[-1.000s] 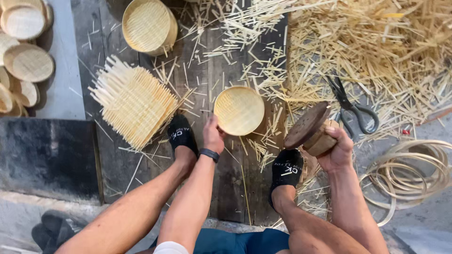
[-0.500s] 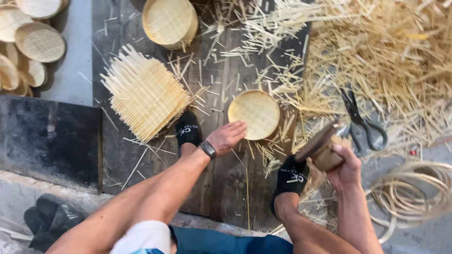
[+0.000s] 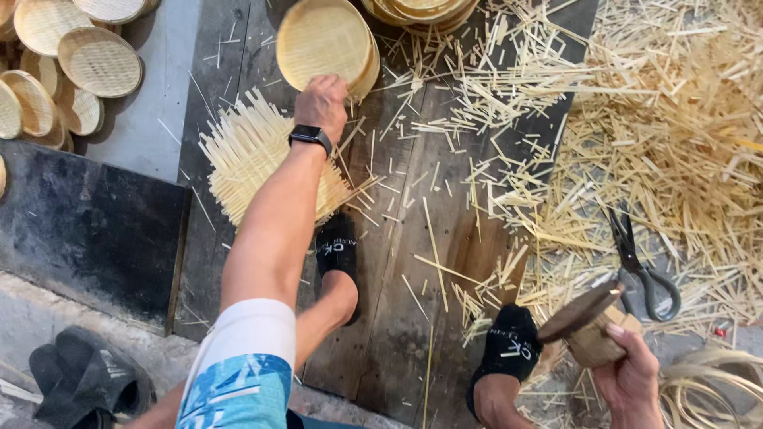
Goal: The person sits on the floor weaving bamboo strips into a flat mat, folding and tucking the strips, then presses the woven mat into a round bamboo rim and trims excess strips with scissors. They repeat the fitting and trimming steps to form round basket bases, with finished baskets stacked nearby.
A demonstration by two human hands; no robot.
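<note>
at the far edge of the wooden floor boards (image 3: 413, 262), the left hand (image 3: 322, 102) reaches out with its grip closed on the near rim of a round woven bamboo tray (image 3: 322, 40), fingers curled over the edge. the tray tops a short stack and lies nearly flat, hollow face up; being round, it has no long axis to speak of. it looks light and thin, stiff at the rim but likely springy across the weave, so the rim seems the safest place to hold. just nearer lies an unfinished woven mat (image 3: 262, 163) with loose strip ends fanning out. at the near right corner, the right hand (image 3: 628, 373) grips a wooden mallet block (image 3: 592, 326). scissors (image 3: 644, 266) lie beside it among bamboo strip offcuts (image 3: 675, 135).
</note>
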